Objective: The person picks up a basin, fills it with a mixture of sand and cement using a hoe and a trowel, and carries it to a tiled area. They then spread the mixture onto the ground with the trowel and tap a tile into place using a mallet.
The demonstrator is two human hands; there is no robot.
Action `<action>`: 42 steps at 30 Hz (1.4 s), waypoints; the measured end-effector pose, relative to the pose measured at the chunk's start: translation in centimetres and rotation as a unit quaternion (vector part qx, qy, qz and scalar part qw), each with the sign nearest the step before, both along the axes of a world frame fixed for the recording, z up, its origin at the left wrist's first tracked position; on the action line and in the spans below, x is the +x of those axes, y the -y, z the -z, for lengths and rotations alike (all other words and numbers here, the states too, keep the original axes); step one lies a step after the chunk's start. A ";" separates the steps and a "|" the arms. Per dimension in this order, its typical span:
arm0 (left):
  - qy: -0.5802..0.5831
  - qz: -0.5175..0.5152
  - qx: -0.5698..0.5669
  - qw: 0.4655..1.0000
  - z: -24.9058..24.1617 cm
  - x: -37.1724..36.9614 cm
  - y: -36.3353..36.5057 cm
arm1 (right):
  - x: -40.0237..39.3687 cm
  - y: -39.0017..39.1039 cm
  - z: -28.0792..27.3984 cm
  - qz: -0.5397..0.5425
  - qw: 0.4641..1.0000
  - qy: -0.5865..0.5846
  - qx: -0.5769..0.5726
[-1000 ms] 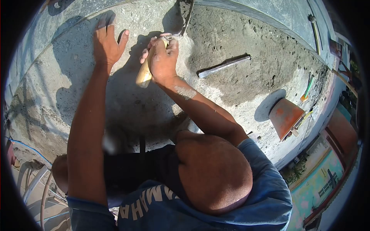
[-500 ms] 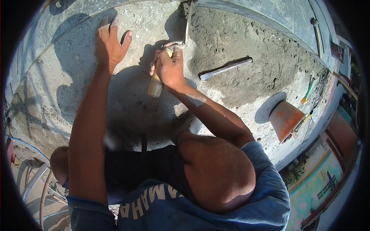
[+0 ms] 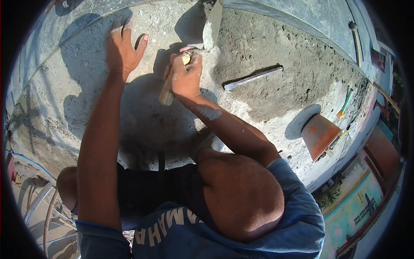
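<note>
My right hand [image 3: 186, 75] is wrapped round the wooden handle of a trowel [image 3: 211, 28]. The blade points away from me and is tilted, with its flat face partly turned to view, beside the edge of the wet grey mortar [image 3: 254, 43]. Flat on the dry concrete surface [image 3: 159, 21], to the left, rests my left hand [image 3: 123, 49], fingers stretched and thumb spread, holding nothing. A straight bar [image 3: 253, 77] lies on the mortar to the right of the trowel.
An orange-red bucket [image 3: 320, 134] stands at the right, with a green-handled tool [image 3: 345, 102] beyond it. A raised grey ledge [image 3: 293, 19] borders the mortar at the far side. Curved pipes [image 3: 39, 205] are at lower left.
My right hand has shifted slightly left and turned the trowel, so its blade shows broad instead of edge-on. My left hand has stayed in place.
</note>
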State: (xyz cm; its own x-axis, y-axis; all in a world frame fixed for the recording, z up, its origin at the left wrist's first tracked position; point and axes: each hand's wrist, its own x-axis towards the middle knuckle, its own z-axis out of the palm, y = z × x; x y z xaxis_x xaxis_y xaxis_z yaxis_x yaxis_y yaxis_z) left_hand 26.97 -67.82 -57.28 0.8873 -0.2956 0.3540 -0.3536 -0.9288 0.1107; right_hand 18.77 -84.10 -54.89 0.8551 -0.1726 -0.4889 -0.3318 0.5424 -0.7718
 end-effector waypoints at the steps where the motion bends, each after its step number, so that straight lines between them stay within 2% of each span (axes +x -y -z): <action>1: -0.018 -0.003 -0.005 1.000 0.1 -0.1 0.0 | -0.9 -0.2 0.1 -0.004 1.000 0.012 -0.023; 7: -0.018 0.002 -0.006 1.000 0.5 -0.1 -0.3 | -3.0 2.1 -0.6 -0.078 0.996 -0.028 -0.039; 9: -0.012 0.000 -0.005 1.000 0.5 -0.1 -0.3 | -2.4 2.9 -1.0 -0.099 0.993 -0.072 -0.007; 11: -0.021 -0.013 0.003 1.000 0.4 -0.1 -0.2 | -1.3 3.4 -1.4 -0.103 0.991 -0.091 0.009; 13: -0.016 -0.012 -0.003 1.000 0.5 0.0 -0.2 | 0.0 3.5 -2.1 -0.082 0.988 -0.106 0.083; 18: -0.008 -0.005 0.000 1.000 0.1 0.0 -0.2 | 3.1 3.2 -3.1 -0.073 0.980 -0.162 0.091; 22: -0.018 -0.018 0.002 1.000 0.1 -0.2 0.0 | 3.4 2.7 -3.6 -0.064 0.981 -0.156 0.093; 24: -0.019 -0.022 0.003 1.000 0.1 0.0 -0.1 | 3.0 2.2 -3.7 -0.041 0.992 -0.082 0.088; 31: -0.011 -0.004 -0.008 1.000 0.0 -0.1 -0.1 | 2.0 1.1 -3.0 0.012 0.993 -0.038 0.113; 37: -0.020 -0.006 -0.014 1.000 -0.1 -0.1 0.0 | -1.7 1.1 -1.9 -0.045 0.996 0.006 0.081; 42: -0.022 -0.008 -0.004 1.000 -0.1 -0.3 0.0 | -0.9 2.3 -1.6 -0.058 0.991 -0.047 0.107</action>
State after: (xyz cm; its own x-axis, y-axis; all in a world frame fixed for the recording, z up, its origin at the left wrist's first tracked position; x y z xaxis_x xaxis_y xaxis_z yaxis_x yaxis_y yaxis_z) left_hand 26.71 -67.86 -57.22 0.9068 -0.2788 0.3162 -0.3337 -0.9331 0.1342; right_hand 17.86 -86.40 -53.30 0.8120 0.0414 -0.5822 -0.4670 0.6445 -0.6054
